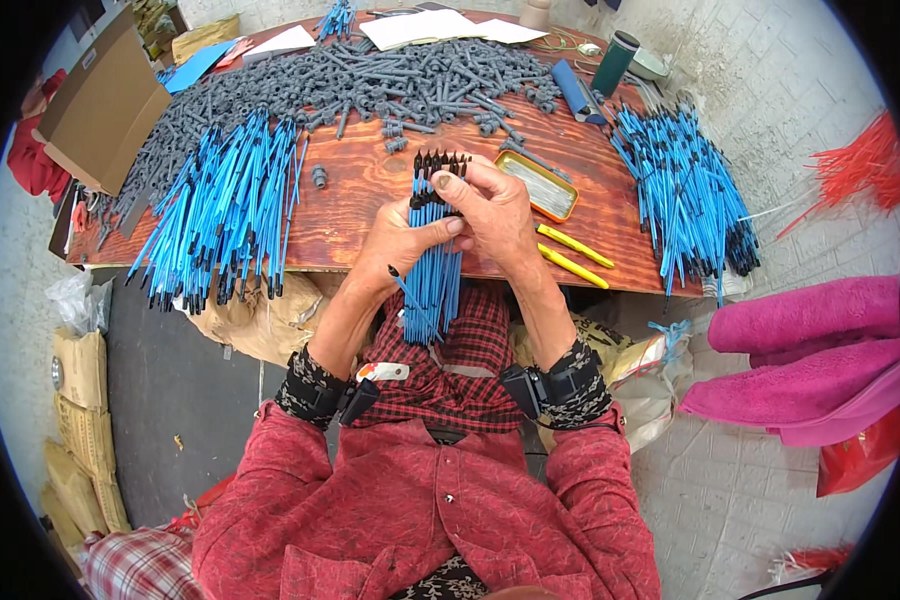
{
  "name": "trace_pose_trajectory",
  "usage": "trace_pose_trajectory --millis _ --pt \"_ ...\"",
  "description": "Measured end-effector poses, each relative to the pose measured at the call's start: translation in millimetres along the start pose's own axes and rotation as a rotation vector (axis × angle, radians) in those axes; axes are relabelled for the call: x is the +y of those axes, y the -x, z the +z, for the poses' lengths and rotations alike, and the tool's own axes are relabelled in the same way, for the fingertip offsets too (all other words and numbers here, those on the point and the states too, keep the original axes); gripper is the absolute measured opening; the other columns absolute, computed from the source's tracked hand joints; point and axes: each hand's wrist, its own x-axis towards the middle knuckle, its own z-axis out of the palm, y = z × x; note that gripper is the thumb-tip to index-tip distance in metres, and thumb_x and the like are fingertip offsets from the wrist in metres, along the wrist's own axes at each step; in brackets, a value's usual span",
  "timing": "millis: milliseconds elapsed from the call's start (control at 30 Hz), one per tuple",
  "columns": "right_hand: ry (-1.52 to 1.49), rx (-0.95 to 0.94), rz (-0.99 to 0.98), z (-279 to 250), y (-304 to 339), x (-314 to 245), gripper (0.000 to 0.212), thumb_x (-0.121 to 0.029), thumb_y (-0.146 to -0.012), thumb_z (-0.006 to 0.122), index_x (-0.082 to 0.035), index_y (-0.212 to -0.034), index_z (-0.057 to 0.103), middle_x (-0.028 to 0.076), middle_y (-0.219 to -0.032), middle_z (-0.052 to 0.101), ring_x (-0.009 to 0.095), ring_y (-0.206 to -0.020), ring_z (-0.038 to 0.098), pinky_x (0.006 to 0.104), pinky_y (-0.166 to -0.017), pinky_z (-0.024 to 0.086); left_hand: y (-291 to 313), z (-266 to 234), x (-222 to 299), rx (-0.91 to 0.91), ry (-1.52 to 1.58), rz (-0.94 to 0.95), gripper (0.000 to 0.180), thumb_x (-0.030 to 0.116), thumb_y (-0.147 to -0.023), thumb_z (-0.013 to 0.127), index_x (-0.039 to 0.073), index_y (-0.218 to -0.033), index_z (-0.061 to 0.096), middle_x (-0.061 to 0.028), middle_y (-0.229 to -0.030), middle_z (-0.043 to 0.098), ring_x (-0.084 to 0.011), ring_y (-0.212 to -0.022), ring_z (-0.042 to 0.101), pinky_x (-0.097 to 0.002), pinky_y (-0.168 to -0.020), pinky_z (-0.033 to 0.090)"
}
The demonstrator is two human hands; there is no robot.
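From where I stand, the biggest thing is the wooden table (360, 190), its far half covered by a heap of grey plastic fittings (370, 80). Two loose piles of black-tipped blue rods flank the seated person: the left pile (225, 200) overhangs the near edge, and the right pile (680, 190) lies by the wall.

Between them, just off the near edge and above the lap, is the hand-held bundle of blue rods (432, 285), black pointed ends uppermost. The left hand (395, 245) grips it from its side, thumb across the front; the right hand (495, 210) closes over the upper part, thumb and fingers at the black ends.

I'd judge the bundle light, each rod slim and springy, probably smooth enough to slide against its neighbours. The best hold seems a snug wrap just below the black ends, sparing the fine points; one stray rod already slants out.

As for writing, the cardboard box (110, 100) bears a small mark, too tiny to read. I can make out no lettering on the white-and-orange tag (385, 371) at the lap.
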Motion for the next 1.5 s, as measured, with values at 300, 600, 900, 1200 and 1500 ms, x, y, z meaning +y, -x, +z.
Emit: trace_pose_trajectory --millis 300,600,900,1200,1500 --pt "0.05 0.028 -0.003 -1.0 -6.7 10.6 0.029 -0.029 -0.094 0.07 0.0 -0.096 0.072 -0.002 -0.089 0.058 0.004 -0.062 0.057 0.0209 -0.041 0.045 -1.9 -3.0 -0.6 -0.014 0.032 -0.005 0.019 0.006 -0.092 0.069 0.001 -0.111 0.067 -0.0076 -0.098 0.072 -0.0167 -0.083 0.071 -0.03 -0.074 0.062" --pt "0.084 0.03 -0.073 1.1 -9.6 13.9 0.029 -0.028 -0.093 0.071 0.001 -0.095 0.073 0.0 -0.093 0.058 0.005 -0.062 0.058 0.0213 -0.041 0.046 0.7 0.8 3.3 0.013 0.074 -0.005 0.015 0.006 -0.09 0.072 0.001 -0.104 0.068 -0.0048 -0.092 0.071 -0.012 -0.078 0.069 -0.0265 -0.068 0.058" --pt "0.171 0.114 -0.264 -21.9 -3.6 6.2 0.023 -0.016 -0.095 0.066 0.002 -0.108 0.07 0.008 -0.112 0.067 0.017 -0.098 0.065 0.0307 -0.085 0.053 -3.7 -10.7 -2.9 0.023 0.148 -0.03 0.031 0.009 -0.092 0.071 0.002 -0.12 0.063 -0.0121 -0.104 0.073 -0.0197 -0.087 0.072 -0.0341 -0.077 0.062" --pt "-0.052 -0.868 -0.724 -16.9 97.0 -122.9 0.023 -0.024 -0.093 0.068 -0.002 -0.088 0.075 0.009 -0.095 0.074 0.021 -0.079 0.069 0.0374 -0.077 0.057 -6.2 -5.7 1.7 0.045 0.134 -0.042 0.039 0.009 -0.091 0.071 -0.001 -0.127 0.058 -0.0166 -0.107 0.072 -0.0215 -0.088 0.072 -0.037 -0.079 0.062" --pt "0.085 -0.713 -0.497 -29.3 89.4 -168.0 0.008 -0.018 -0.092 0.07 -0.014 -0.098 0.074 0.006 -0.094 0.074 0.018 -0.08 0.071 0.0355 -0.09 0.053 -5.3 -15.1 -3.6 0.034 0.087 0.0 0.042 0.01 -0.091 0.071 -0.001 -0.129 0.058 -0.0173 -0.107 0.072 -0.0212 -0.09 0.072 -0.0371 -0.079 0.062"
